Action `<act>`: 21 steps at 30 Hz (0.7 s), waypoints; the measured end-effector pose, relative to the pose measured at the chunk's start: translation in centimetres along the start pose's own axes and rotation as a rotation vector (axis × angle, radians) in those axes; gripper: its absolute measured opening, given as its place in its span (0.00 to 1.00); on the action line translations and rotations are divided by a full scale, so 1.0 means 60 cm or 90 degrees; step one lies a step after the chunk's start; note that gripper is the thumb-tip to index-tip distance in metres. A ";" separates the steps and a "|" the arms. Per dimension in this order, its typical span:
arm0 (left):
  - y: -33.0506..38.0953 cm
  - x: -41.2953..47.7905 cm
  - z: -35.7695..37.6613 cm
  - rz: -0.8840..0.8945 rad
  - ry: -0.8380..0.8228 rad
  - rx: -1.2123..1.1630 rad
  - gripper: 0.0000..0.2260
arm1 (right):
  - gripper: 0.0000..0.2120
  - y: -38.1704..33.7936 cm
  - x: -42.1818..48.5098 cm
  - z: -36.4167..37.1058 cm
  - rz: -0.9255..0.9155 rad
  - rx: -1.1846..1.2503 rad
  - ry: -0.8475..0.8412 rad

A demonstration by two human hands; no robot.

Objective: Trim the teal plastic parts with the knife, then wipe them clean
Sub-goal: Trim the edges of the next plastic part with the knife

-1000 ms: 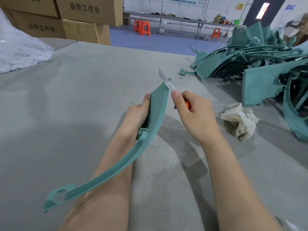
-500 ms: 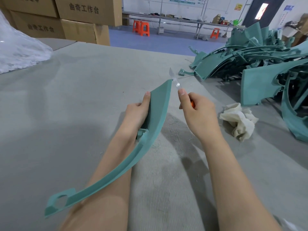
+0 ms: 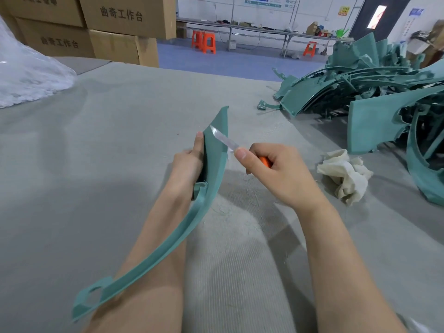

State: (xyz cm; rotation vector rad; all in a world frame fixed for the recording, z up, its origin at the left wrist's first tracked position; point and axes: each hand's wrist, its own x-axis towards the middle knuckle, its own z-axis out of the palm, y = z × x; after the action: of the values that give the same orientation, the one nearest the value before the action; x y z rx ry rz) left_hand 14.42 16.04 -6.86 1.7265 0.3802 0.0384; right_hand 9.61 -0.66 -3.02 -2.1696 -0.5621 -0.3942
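A long curved teal plastic part (image 3: 211, 179) is held up over the grey felt table (image 3: 108, 152). My left hand (image 3: 188, 164) grips it near its wide upper end, thumb along the left edge. Its narrow lower end with a hole lies across my left forearm. My right hand (image 3: 274, 169) holds an orange-handled knife (image 3: 225, 140), forefinger on the back of the blade. The blade lies across the face of the part's upper end, tip near the left edge.
A crumpled white cloth (image 3: 343, 174) lies on the table right of my right hand. A large heap of teal parts (image 3: 374, 92) fills the right side. Cardboard boxes (image 3: 108, 27) and a clear plastic bag (image 3: 26, 75) stand at the far left.
The knife has swung from beyond the part's right edge and tip back across its face, blade now pointing left. My right hand has turned with it. The part is held more upright.
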 end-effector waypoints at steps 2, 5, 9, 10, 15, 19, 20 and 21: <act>0.000 0.002 0.001 0.002 -0.003 -0.002 0.29 | 0.33 -0.001 0.000 0.001 -0.002 0.002 -0.015; 0.001 0.003 0.005 -0.009 -0.011 -0.010 0.28 | 0.34 -0.002 0.000 0.004 0.017 0.005 -0.012; 0.001 0.001 0.006 -0.016 -0.030 -0.036 0.25 | 0.34 0.000 0.001 0.006 0.031 -0.008 0.031; 0.003 0.000 0.007 -0.012 -0.028 -0.026 0.26 | 0.34 0.001 0.002 0.006 0.036 -0.015 0.047; 0.008 -0.008 0.010 0.012 -0.033 -0.007 0.27 | 0.36 0.008 0.004 0.001 0.056 -0.033 0.080; 0.011 -0.011 0.011 0.028 -0.039 0.016 0.27 | 0.35 0.011 0.005 -0.002 0.071 -0.024 0.093; 0.011 -0.011 0.012 0.034 -0.037 0.024 0.26 | 0.35 0.012 0.005 -0.003 0.074 -0.025 0.098; 0.011 -0.012 0.012 0.040 -0.037 0.028 0.26 | 0.34 0.013 0.006 -0.004 0.078 -0.026 0.105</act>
State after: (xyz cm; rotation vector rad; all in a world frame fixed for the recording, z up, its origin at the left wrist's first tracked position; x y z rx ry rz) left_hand 14.07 15.05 -6.26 1.7790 0.2861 0.0261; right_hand 10.29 -1.21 -3.23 -2.1730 -0.3300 -0.5160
